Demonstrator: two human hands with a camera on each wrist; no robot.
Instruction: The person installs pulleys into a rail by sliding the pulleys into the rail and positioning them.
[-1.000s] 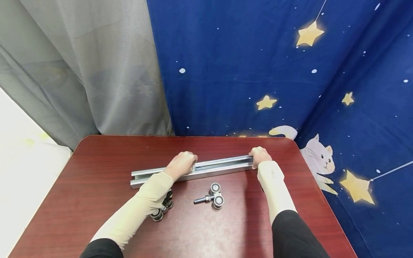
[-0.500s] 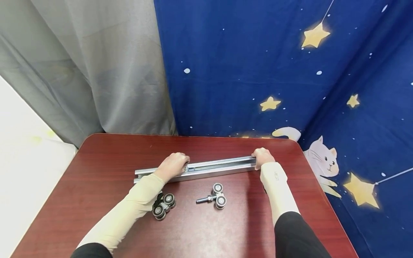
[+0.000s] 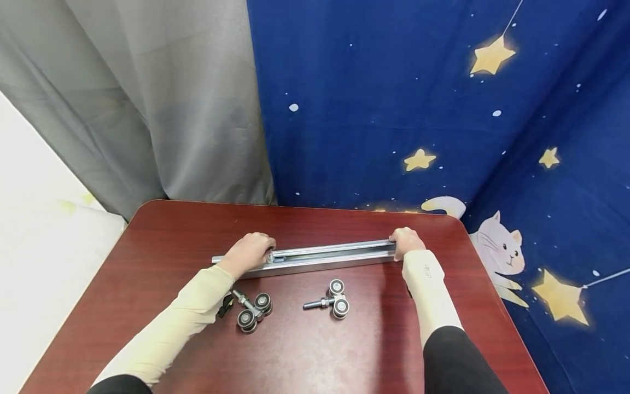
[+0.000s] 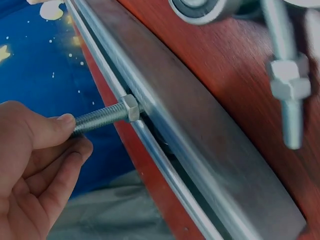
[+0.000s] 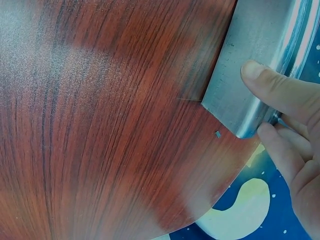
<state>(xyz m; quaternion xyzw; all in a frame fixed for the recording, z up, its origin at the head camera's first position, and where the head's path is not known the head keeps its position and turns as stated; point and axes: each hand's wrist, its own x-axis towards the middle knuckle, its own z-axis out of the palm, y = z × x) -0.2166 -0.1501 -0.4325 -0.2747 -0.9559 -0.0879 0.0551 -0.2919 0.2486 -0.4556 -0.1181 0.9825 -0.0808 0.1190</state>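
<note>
A silver metal rail (image 3: 325, 265) with a lengthwise slot lies across the table, slot facing up. My left hand (image 3: 249, 253) is near its left end. In the left wrist view, thumb and fingers pinch a threaded bolt (image 4: 100, 119) whose hex nut (image 4: 131, 107) sits right at the slot; whatever it joins inside the rail is hidden. My right hand (image 3: 407, 241) grips the rail's right end, thumb (image 5: 255, 72) on the side wall and fingers at the slotted face. Two roller trolleys with bolts lie in front: one (image 3: 258, 314) beside the left forearm, another (image 3: 339, 298) farther right.
The reddish-brown wooden table (image 3: 305, 355) has a rounded far edge close behind the rail. Beyond it hang a grey curtain (image 3: 206, 109) and a blue curtain (image 3: 374, 98) with stars and a cat.
My left hand has slid left along the rail with the bolt, uncovering more of the left trolley. My right hand stays at the rail's right end. The head view has shifted slightly.
</note>
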